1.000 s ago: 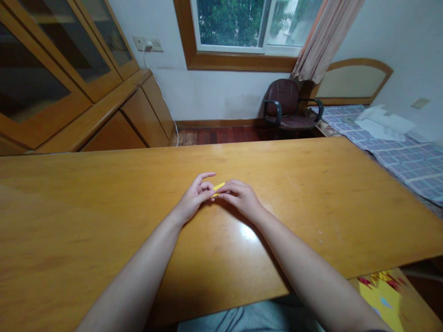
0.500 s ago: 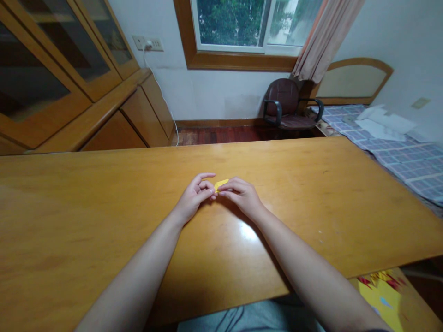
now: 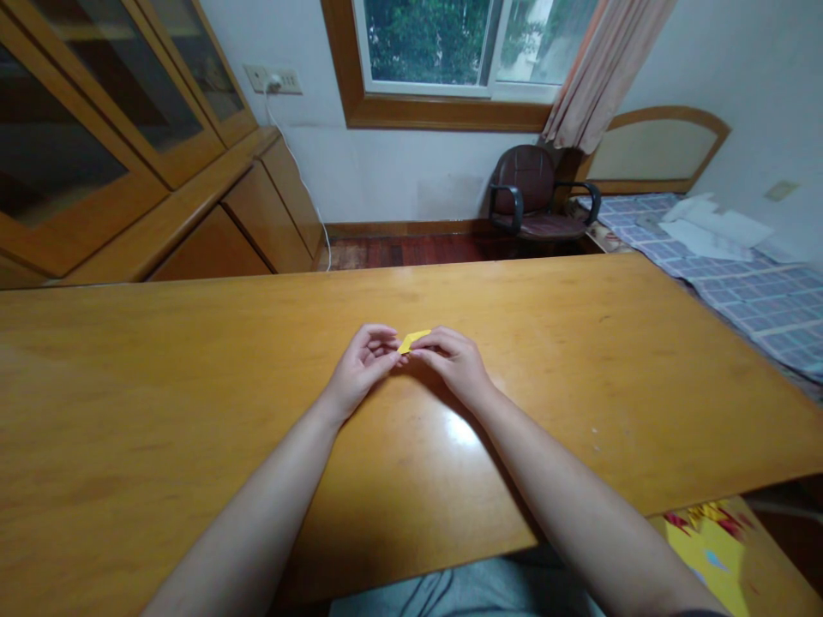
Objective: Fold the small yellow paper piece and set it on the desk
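A small folded piece of yellow paper (image 3: 412, 340) is held between my two hands, over the middle of the wooden table (image 3: 193, 411). My left hand (image 3: 363, 364) has its thumb and fingertips closed on the paper's left end, with the other fingers curled behind. My right hand (image 3: 458, 360) pinches the right side between thumb and fingers, which cover part of the paper. Its exact folds are too small to make out.
At the lower right, below the table edge, lie a yellow sheet (image 3: 713, 557) and red and yellow pieces (image 3: 707, 516). Beyond the table stand a dark armchair (image 3: 531, 193), a bed (image 3: 746, 274) and a wooden cabinet (image 3: 212, 248).
My left fingers have drawn in: the raised index finger is now lower and more bent towards the paper. The yellow paper has turned slightly, and its shape between my fingers looks narrower.
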`<move>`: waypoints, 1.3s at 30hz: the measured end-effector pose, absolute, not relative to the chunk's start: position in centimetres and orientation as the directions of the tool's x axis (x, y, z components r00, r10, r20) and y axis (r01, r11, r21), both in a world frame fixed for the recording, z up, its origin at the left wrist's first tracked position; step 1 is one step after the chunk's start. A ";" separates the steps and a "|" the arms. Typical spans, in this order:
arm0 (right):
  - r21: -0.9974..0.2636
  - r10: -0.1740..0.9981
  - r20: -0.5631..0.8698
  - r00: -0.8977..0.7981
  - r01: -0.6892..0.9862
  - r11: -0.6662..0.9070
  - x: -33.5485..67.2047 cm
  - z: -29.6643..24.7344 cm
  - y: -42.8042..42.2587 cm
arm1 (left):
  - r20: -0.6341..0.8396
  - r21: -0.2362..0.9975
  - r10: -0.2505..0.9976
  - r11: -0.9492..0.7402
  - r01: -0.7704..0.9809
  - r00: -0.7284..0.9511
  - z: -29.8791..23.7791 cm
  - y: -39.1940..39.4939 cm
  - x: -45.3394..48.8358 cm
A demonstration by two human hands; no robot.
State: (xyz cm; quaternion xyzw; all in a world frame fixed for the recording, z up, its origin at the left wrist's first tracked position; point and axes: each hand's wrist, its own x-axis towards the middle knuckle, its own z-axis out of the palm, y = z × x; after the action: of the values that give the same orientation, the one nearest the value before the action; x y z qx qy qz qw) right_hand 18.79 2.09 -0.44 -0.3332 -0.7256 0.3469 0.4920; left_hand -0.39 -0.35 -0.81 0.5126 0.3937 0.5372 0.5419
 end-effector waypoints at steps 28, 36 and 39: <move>-0.844 0.834 0.489 -0.253 0.105 0.527 18.5 -0.1 1.9 | 0.485 0.814 0.871 -0.483 0.322 0.079 0.0 -0.7 0.1; -0.876 0.867 0.448 -0.216 0.089 0.475 18.4 0.0 1.6 | 0.498 0.794 0.862 -0.495 0.353 0.090 0.2 -0.8 0.1; -0.879 0.871 0.442 -0.216 0.087 0.468 18.3 -0.2 1.6 | 0.475 0.809 0.876 -0.473 0.348 0.086 -0.2 -0.7 0.1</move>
State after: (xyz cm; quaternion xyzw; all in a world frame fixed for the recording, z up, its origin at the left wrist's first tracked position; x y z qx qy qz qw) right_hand 18.35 1.61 -0.17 -0.3510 -0.6820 0.3777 0.5186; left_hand 0.06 -0.74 -0.17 0.6901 0.4434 0.5103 0.2585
